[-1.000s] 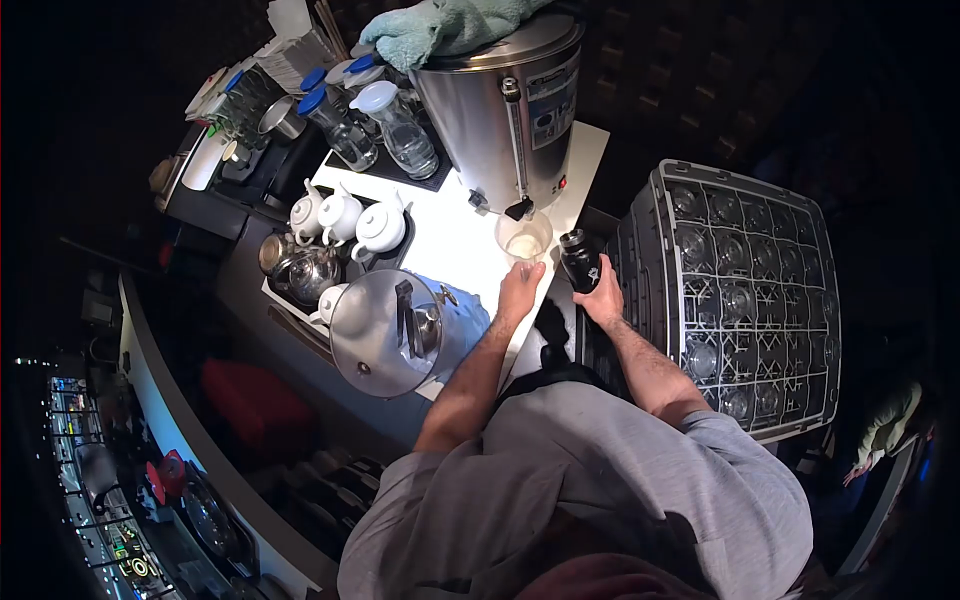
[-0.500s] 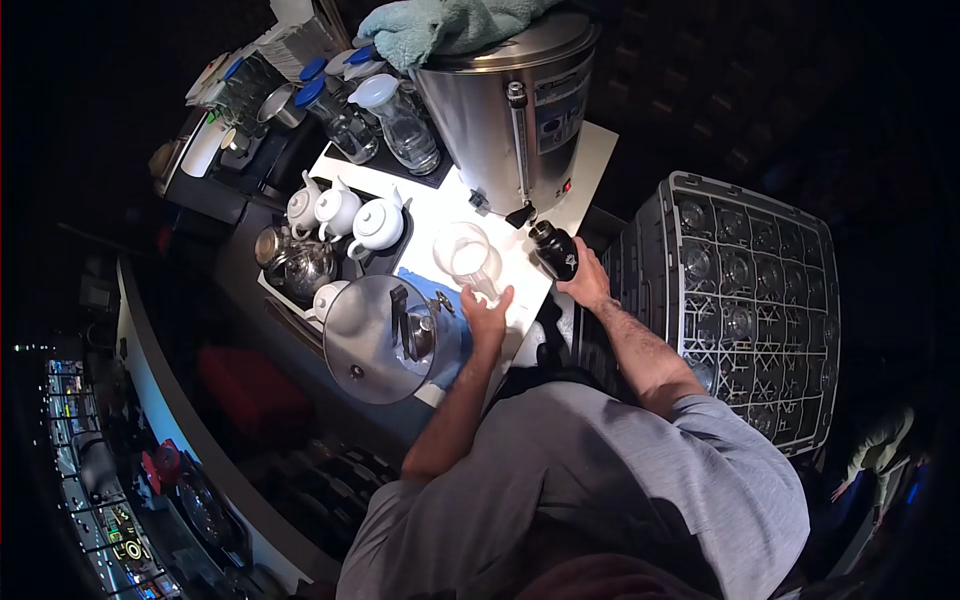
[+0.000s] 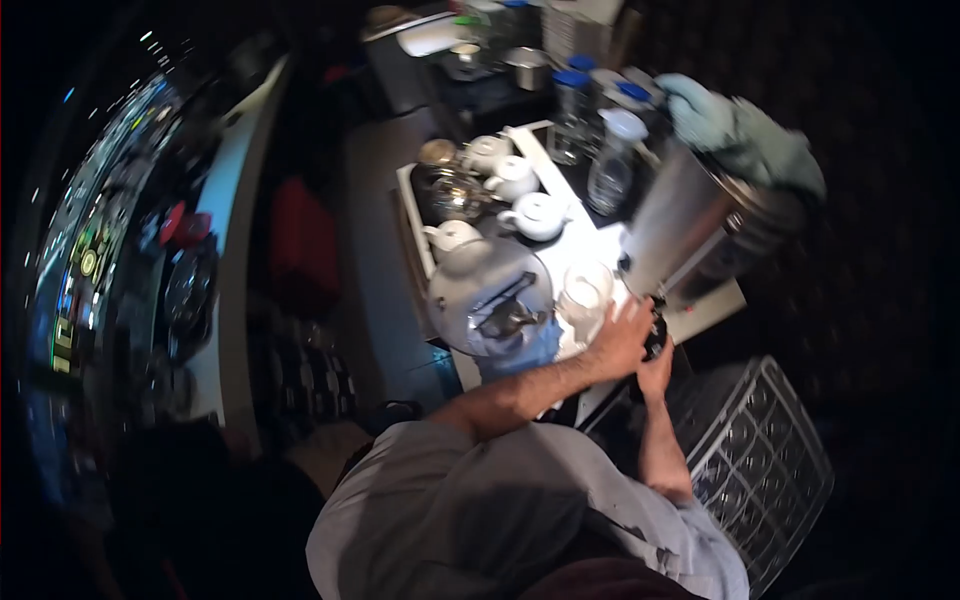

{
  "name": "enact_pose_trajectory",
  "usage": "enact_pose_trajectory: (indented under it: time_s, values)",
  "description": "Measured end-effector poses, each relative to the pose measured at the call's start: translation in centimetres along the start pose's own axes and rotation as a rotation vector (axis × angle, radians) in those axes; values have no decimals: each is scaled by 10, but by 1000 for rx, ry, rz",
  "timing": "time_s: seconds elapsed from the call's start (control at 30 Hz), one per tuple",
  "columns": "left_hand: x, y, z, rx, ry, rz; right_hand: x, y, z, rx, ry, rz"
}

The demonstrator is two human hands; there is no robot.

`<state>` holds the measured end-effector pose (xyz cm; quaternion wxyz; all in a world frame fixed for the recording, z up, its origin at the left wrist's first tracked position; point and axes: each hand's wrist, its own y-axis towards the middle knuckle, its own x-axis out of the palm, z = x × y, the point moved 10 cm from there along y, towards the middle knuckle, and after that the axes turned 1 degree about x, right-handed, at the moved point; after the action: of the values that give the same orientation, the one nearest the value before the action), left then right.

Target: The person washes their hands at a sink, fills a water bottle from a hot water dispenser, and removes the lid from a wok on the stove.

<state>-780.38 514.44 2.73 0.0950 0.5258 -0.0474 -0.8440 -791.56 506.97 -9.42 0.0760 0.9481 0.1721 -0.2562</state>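
Observation:
My right hand is wrapped round a black bottle below the front of the metal urn. Against the bottle's left side and top is my left hand, its fingers reaching toward the urn's tap area; whether it grips anything is blurred. A clear pitcher stands on the lit counter just left of my left hand. Further left sits a round clear-lidded container with black tongs on top, beside a blue cloth.
A tray holds white teapots and glass pots. Lidded bottles stand behind, and a green towel lies on the urn. At the lower right is a rack of glasses. A dark figure is at the lower left.
The view has swung round to the left and blurred. My left hand has left the pitcher, which it earlier moved leftward, and come over to the bottle in my right hand.

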Motion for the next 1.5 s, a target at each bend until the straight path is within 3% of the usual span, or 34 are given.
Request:
enact_pose_trajectory:
  time_s: [0.3,1.07,1.3,1.5]
  values:
    - [-3,0,5,54,166,-66,2,-1,5,58,-62,-48]
    - [22,3,-6,22,-92,-263,2,3,8,-80,-12,14]
    - [28,9,-5,38,-73,-331,6,4,14,37,-26,-48]
    - [41,12,-11,24,-123,-334,5,6,19,-18,-1,-26]
